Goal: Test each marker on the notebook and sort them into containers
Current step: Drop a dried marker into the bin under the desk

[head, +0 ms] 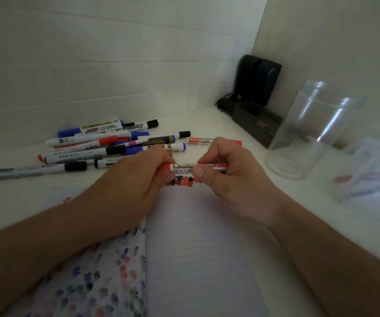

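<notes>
Both hands, left (pixel 138 177) & right (pixel 224 177), pinching red marker (pixel 184 167) horizontal just above notebook (pixel 195 248) top edge, prob uncapping or recapping (can't tell), next needs a scribble test or drop into jar (pixel 310 133).

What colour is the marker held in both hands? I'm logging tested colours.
Red marker, clearest in the head view.

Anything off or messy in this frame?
Nothing damaged or spilled. The untested markers lie in a loose, crisscrossed pile. One red marker lies apart, behind the hands. Both the left hand and the right hand grip a red marker over the notebook.
</notes>
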{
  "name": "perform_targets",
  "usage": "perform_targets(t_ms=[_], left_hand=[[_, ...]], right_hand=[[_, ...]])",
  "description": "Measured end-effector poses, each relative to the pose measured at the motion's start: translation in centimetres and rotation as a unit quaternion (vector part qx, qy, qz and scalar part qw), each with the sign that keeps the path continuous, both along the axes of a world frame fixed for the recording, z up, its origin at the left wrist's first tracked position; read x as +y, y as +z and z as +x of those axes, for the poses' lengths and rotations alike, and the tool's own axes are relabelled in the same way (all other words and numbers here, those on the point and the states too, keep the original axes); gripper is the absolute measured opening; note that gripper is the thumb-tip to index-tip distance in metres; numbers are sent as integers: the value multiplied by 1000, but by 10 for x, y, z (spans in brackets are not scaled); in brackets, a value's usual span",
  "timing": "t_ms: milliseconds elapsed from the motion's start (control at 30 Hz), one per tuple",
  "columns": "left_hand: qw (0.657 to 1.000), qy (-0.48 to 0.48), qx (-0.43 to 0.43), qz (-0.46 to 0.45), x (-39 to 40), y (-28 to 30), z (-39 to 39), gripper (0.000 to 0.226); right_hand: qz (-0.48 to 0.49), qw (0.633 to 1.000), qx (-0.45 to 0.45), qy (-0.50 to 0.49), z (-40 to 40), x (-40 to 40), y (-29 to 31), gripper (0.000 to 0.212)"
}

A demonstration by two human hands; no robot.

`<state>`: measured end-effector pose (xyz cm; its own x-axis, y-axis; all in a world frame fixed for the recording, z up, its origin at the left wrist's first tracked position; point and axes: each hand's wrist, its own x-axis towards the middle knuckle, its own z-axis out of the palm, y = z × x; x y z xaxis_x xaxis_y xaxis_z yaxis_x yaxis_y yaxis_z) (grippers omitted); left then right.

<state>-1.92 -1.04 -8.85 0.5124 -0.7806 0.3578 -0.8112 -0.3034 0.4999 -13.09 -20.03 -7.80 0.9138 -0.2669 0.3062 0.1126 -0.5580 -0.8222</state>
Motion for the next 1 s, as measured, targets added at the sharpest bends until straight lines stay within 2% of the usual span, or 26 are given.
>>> perform_targets(t_ms=[100, 233, 333, 433, 533, 633, 733, 867, 1000], left_hand=[[999, -10, -17, 28, 0, 3, -6, 14], [995, -16, -73, 68, -1, 22, -11, 15], [985, -62, -131, 94, -11, 47, -27, 32], [987, -109, -94, 67, -42, 67, -72, 20], [985, -154, -72, 15, -97, 77, -122, 12], [980, -190, -46, -34, -154, 86, -164, 27], [981, -184, -49, -36, -194, 89, -187, 46], [988, -155, -10, 0, -211, 80, -192, 57], [988, -150, 16, 18, -207, 64, -190, 53]], right_hand=[[-21, 1000, 11, -9, -9, 6, 15, 21], [35, 997, 63, 8, -36, 6, 34, 7], [80, 995, 58, -19, -80, -1, 34, 5], [159, 984, 0, -86, -142, -12, 34, 4], [273, 937, -92, -200, -194, -34, 43, 6], [321, 880, -175, -303, -228, -61, 58, 8], [318, 849, -207, -369, -247, -86, 69, 4], [319, 835, -218, -391, -243, -108, 76, 8], [305, 856, -186, -373, -225, -120, 76, 20]])
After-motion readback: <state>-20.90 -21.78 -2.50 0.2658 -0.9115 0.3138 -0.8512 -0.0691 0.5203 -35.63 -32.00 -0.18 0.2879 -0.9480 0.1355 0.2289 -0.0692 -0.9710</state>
